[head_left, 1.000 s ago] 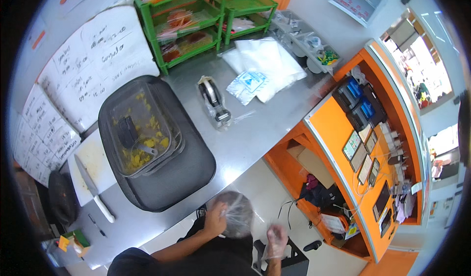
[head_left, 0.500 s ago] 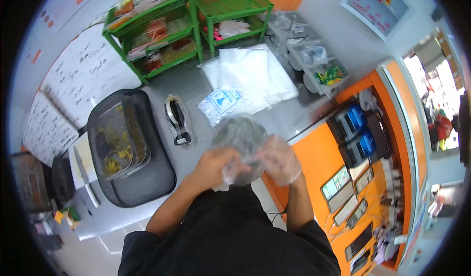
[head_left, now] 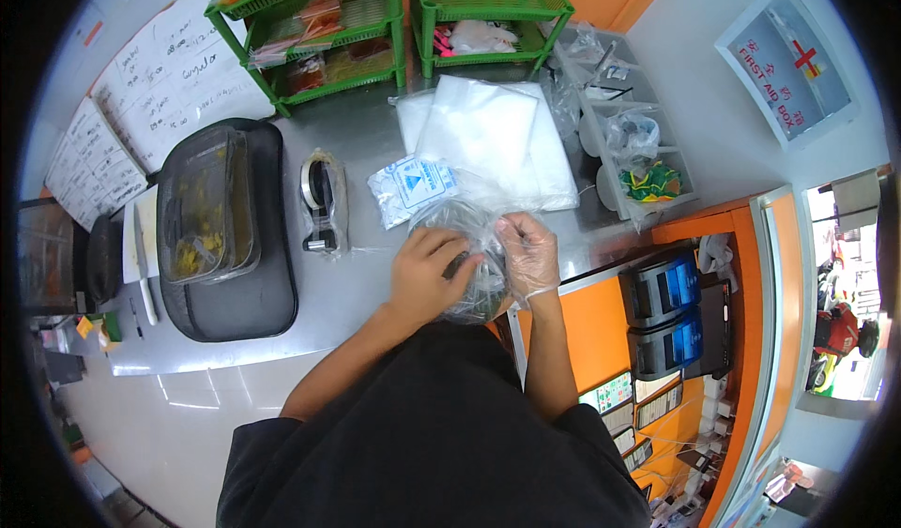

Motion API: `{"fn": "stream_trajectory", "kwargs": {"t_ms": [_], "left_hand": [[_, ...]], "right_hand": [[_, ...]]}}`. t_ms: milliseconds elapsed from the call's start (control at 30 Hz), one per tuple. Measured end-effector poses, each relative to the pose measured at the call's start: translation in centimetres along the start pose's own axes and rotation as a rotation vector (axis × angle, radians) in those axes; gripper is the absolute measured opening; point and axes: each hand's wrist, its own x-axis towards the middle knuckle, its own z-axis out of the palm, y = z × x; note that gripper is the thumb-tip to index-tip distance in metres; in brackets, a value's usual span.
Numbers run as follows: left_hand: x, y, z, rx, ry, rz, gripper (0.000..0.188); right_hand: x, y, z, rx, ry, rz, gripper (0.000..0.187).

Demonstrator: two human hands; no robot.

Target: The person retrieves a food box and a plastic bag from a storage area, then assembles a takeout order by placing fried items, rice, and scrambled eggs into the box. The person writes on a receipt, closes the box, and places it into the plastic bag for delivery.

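Note:
A rounded clear plastic bag (head_left: 450, 214) with something dark and greenish inside is in front of my chest, at the near edge of the steel counter. My bare left hand (head_left: 424, 273) curls over its left side, fingers and thumb bent on the plastic. On its right side my right hand (head_left: 527, 254), in a thin clear glove, pinches the gathered plastic near the top. The bag's contents are partly hidden by my hands and the shiny film. Just beyond lies a blue-and-white printed packet (head_left: 411, 190), beside a stack of white plastic sheets or bags (head_left: 493, 138).
A tape dispenser (head_left: 320, 199) stands left on the steel counter (head_left: 352, 293). Farther left, a clear lidded container (head_left: 202, 204) rests on a black tray (head_left: 278, 284), near a knife (head_left: 144, 275). Green racks (head_left: 399, 30) stand behind; card terminals (head_left: 664, 293) and phones are on the right.
My view has turned, shifting the counter items leftward. The bag and both hands have moved up in the picture, closer to the packet. My left fingers now lie farther over the bag.

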Motion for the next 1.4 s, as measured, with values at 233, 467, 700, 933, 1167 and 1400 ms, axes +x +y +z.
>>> {"fn": "stream_trajectory", "kwargs": {"t_ms": [233,467,700,933,1167,1400], "left_hand": [[-0.9,0.7,-2.0,0.005,0.104,-0.06,0.014],[1.7,0.9,-3.6,-0.152,-0.142,0.117,0.022],[2.9,-0.2,-4.2,0.068,-0.586,0.074,0.025],[3.5,-1.1,-6.6,-0.185,-0.302,-0.248,0.012],[0.1,-1.9,-5.5,-0.521,-0.187,-0.371,0.016],[0.7,0.5,-7.4,-0.281,-0.376,-0.242,0.013]], "right_hand": [[-0.7,-0.6,-0.7,-0.173,0.057,-0.259,0.016],[-4.8,-2.7,0.6,-0.368,0.065,-0.509,0.024],[-5.4,-2.2,0.2,-0.393,-0.123,-0.291,0.014],[-6.2,-3.3,-3.7,-0.097,-0.313,-0.178,0.012],[-6.4,-2.2,-3.1,-0.01,-0.237,-0.335,0.019],[-5.9,-3.4,-1.4,-0.168,-0.362,-0.491,0.018]]}}
